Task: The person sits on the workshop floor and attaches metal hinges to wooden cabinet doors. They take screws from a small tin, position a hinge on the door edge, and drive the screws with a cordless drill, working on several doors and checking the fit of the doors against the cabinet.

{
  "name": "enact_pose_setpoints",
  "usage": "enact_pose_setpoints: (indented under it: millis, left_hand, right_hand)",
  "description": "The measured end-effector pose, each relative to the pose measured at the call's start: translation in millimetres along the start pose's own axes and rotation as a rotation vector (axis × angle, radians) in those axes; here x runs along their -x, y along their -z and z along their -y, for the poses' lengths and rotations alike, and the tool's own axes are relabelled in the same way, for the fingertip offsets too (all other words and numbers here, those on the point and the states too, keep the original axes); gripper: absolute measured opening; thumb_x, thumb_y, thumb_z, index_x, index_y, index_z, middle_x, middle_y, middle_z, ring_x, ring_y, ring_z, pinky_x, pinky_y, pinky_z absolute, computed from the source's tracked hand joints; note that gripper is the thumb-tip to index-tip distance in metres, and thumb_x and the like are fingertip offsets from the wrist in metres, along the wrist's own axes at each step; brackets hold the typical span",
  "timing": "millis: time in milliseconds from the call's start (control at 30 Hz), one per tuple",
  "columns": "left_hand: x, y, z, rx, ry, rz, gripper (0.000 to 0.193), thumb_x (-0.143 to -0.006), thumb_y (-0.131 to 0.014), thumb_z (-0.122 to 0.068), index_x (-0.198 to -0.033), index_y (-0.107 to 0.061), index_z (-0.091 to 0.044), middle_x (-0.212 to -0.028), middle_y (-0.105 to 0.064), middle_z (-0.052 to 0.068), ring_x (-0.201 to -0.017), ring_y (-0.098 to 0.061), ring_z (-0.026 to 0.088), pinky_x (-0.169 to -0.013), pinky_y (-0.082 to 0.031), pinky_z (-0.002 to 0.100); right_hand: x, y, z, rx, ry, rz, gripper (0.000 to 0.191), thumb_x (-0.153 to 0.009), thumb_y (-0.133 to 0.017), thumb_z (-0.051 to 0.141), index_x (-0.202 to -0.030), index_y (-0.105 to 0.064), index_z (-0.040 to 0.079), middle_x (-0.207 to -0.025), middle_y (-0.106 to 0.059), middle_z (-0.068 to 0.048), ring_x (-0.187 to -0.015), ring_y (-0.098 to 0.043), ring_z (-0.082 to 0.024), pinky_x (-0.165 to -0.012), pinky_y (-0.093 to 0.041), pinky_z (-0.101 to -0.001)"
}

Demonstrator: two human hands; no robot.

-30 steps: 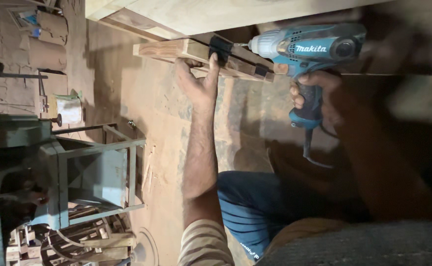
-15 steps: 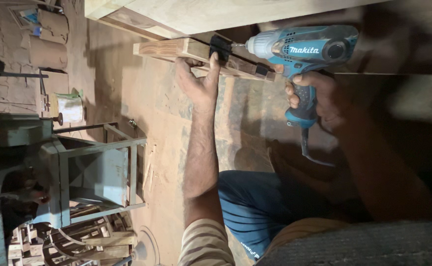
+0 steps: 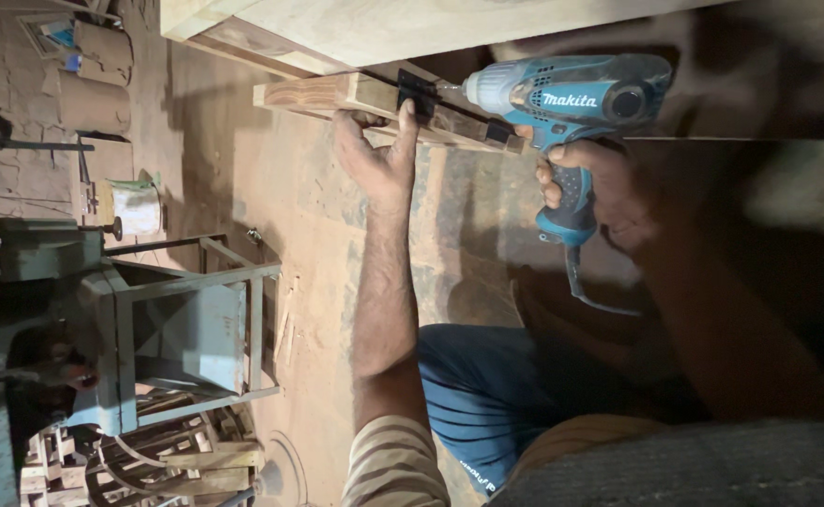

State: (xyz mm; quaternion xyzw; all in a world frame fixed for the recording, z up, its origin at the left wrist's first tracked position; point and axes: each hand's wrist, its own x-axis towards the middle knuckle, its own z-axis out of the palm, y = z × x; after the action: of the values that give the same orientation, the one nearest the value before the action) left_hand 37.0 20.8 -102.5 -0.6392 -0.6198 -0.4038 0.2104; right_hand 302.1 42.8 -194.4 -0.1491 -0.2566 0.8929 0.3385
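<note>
Head view, right hand [image 3: 595,183] shadowed, drill [image 3: 562,99] tip hidden

drill [image 3: 562,99]: glossy teal plastic | plank [image 3: 356,99]: bare wood | bracket [image 3: 416,94]: matt black metal
</note>
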Motion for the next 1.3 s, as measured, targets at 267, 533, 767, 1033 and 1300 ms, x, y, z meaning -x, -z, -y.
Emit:
enact_pose_setpoints:
  millis: [267, 533, 767, 1033, 1300]
  left_hand:
    - [0.8, -2.0, 3.7, 0.024, 0.015, -0.006, 0.044, -0.082, -0.092, -0.019, -0.097, -0.055, 0.000, -0.083, -0.057, 0.010, -0.075, -0.054, 0.027, -0.070, -0.046, 0.041]
    - [-0.7, -2.3, 3.8, -0.007, -0.009, -0.028, 0.043, -0.079, -0.092, -0.018, -0.092, -0.053, -0.004, -0.084, -0.055, 0.010, -0.076, -0.055, 0.027, -0.071, -0.048, 0.039]
    - [-0.8, -2.8, 4.4, 0.026, 0.031, -0.010, 0.043, -0.080, -0.091, -0.018, -0.094, -0.054, -0.003, -0.085, -0.055, 0.010, -0.076, -0.055, 0.027, -0.072, -0.048, 0.039]
    - [0.3, -2.8, 7.4, 0.019, 0.052, 0.011, 0.045, -0.080, -0.092, -0.019, -0.093, -0.053, -0.003, -0.084, -0.056, 0.010, -0.076, -0.055, 0.027, -0.071, -0.049, 0.039]
    - [0.2, 0.6, 3.1, -0.005, -0.016, 0.009, 0.042, -0.083, -0.091, -0.018, -0.093, -0.053, -0.003, -0.085, -0.053, 0.011, -0.077, -0.054, 0.027, -0.072, -0.046, 0.040]
  right_hand:
    - [5.1, -6.4, 1.4, -0.022, -0.008, -0.046, 0.044, -0.089, -0.059, 0.018, -0.130, -0.060, 0.000, -0.085, -0.064, -0.004, -0.068, -0.061, -0.013, -0.065, -0.055, -0.0320]
    - [-9.3, 11.0, -15.3, -0.112, 0.036, 0.047, 0.049, -0.089, -0.059, 0.015, -0.134, -0.058, -0.004, -0.086, -0.065, -0.006, -0.068, -0.060, -0.013, -0.063, -0.053, -0.0304]
    - [-2.1, 1.0, -2.6, -0.080, 0.012, 0.043, 0.047, -0.089, -0.061, 0.014, -0.132, -0.057, -0.003, -0.086, -0.066, -0.006, -0.069, -0.061, -0.013, -0.064, -0.054, -0.0310]
    - [13.1, -21.7, 15.3, -0.051, 0.024, -0.031, 0.044, -0.088, -0.062, 0.018, -0.127, -0.059, -0.002, -0.086, -0.063, -0.005, -0.072, -0.059, -0.012, -0.068, -0.053, -0.0306]
    - [5.3, 0.2, 6.2, -0.037, 0.033, 0.028, 0.044, -0.089, -0.061, 0.018, -0.128, -0.060, -0.002, -0.086, -0.063, -0.006, -0.070, -0.060, -0.015, -0.068, -0.053, -0.0332]
